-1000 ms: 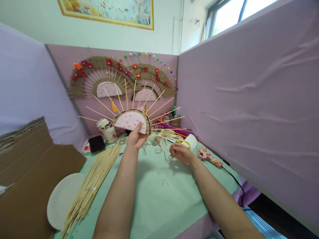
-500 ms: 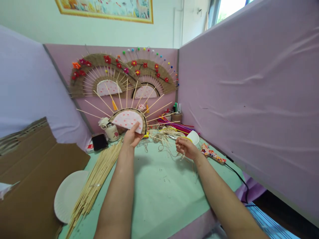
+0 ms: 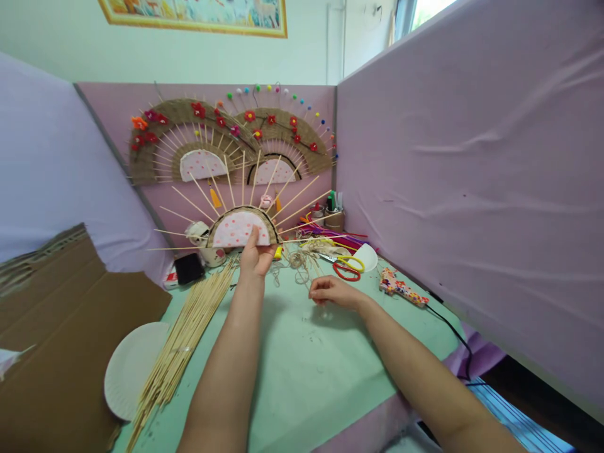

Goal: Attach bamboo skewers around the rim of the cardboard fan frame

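Note:
My left hand is closed on a half-round fan, thumb in front of its pink-dotted white centre. Brown twine is wound in a band round that centre, with a dark line along it. Bare bamboo sticks fan outward from the band. To the right and lower, my right hand hovers over the table, its fingers pinched on a thin strand of twine, mostly hidden by the hand. Behind it lies loose twine in a tangle, beside scissors with red and yellow handles.
A bundle of bamboo sticks overlaps a white paper plate, near brown cardboard. A flowered glue gun with a black cord lies at right. Two finished fans hang on the back panel. A jar stands behind the sticks.
The fan has turned so its straight edge is nearly level. My right hand has moved left and toward me, uncovering the scissors.

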`<state>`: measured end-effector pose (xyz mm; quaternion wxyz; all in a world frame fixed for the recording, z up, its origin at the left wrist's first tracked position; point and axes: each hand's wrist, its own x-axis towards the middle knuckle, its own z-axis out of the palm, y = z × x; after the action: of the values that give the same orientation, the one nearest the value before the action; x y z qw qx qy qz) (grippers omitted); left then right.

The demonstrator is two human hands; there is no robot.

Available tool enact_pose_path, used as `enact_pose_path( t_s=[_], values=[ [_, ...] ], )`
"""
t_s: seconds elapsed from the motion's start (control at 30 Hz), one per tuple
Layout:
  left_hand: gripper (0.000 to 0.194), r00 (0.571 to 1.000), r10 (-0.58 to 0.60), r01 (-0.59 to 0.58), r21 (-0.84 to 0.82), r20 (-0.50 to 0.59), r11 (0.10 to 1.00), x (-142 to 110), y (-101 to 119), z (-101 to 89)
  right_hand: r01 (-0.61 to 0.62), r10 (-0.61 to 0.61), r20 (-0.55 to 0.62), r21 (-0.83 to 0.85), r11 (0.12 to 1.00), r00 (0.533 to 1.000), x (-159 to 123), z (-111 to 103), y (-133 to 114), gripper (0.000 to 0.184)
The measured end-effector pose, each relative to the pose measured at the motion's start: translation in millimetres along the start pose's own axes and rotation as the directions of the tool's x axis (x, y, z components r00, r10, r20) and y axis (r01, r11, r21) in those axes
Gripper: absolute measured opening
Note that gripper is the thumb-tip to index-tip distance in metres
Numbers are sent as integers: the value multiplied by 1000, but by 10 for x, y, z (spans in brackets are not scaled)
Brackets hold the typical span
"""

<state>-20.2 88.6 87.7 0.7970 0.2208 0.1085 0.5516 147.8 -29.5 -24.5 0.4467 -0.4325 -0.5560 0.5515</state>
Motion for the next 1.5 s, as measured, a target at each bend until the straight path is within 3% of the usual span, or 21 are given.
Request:
enact_pose_path(
  t_s=[0.3, 0.5, 0.63, 0.73, 0.87, 1.03, 1.2, 1.3, 1.43, 1.5],
  values=[
    [27, 986, -165, 166, -63, 25, 984, -203, -271, 226, -8, 13, 75, -75, 997, 997, 4, 94, -13, 30],
    [24, 980, -197, 199, -32, 36, 980, -351, -372, 361, 21, -22, -6, -97, 995, 1000, 31, 126, -20, 26],
    [24, 974, -228, 228, -4, 16, 974, -437, -432, 428, 64, -79, -154, -94, 993, 985, 61, 109, -22, 24],
    [35, 966, -258, 256, 51, 34, 965, -473, -471, 435, 94, -113, -337, -73, 993, 935, 91, 47, -12, 24],
    [42, 962, -270, 263, 131, 41, 956, -483, -491, 414, 162, -145, -565, -21, 987, 812, 133, -82, 22, 27],
    [40, 917, -394, 367, 247, 68, 897, -502, -501, 405, 267, -155, -718, 45, 963, 679, 166, -221, 53, 29],
    [23, 850, -525, 500, 371, -40, 782, -533, -535, 366, 367, -175, -818, 47, 929, 548, 163, -328, 54, 28],
    [17, 787, -616, 555, 456, -19, 696, -540, -540, 338, 417, -183, -835, 61, 907, 520, 132, -374, 37, 26],
    [18, 806, -592, 529, 469, -14, 708, -536, -538, 335, 441, -188, -858, 50, 896, 479, 94, -397, -3, 28],
    [19, 814, -579, 526, 468, -36, 710, -529, -530, 339, 394, -202, -850, 6, 919, 486, 85, -400, -15, 31]
  ],
)
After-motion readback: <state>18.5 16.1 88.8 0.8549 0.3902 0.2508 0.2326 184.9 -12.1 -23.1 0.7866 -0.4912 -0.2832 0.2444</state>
